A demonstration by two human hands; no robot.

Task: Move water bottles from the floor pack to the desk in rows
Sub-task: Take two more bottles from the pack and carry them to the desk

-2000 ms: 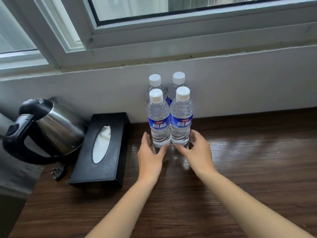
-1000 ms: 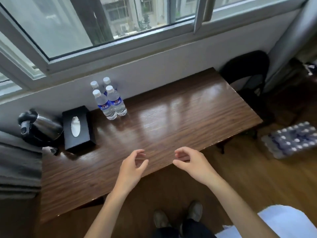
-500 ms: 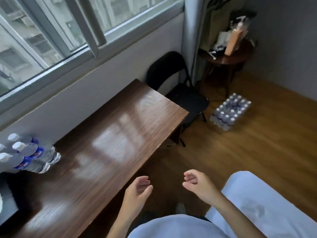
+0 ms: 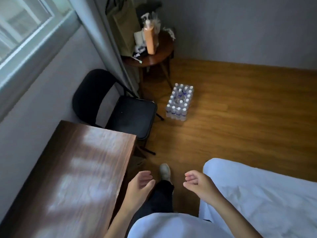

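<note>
the pack (image 4: 179,102) stands on the floor (image 4: 240,117) ahead of the person, well apart from both hands, just beyond the front corner of the chair (image 4: 130,115) and near the legs of the round table (image 4: 154,60); its long axis runs away from the person, leaning a little to the right, so a short end faces the hands; white caps line its edges and a gap shows in the middle of the top, where bottles seem to be gone.

the left hand (image 4: 139,186) hangs beside the desk's (image 4: 77,169) near right edge, fingers loosely curled, holding nothing; the right hand (image 4: 197,184) hangs beside the bed's (image 4: 257,194) edge, fingers likewise relaxed, empty; a shoe (image 4: 165,171) shows between them, pointing toward the pack.

the pack lies almost straight ahead between the two hands, perhaps slightly nearer the right one's line; neither hand has a clear advantage, so the next reach probably calls for a few steps forward and a bend down; no bottles show on the visible part of the desk.
</note>
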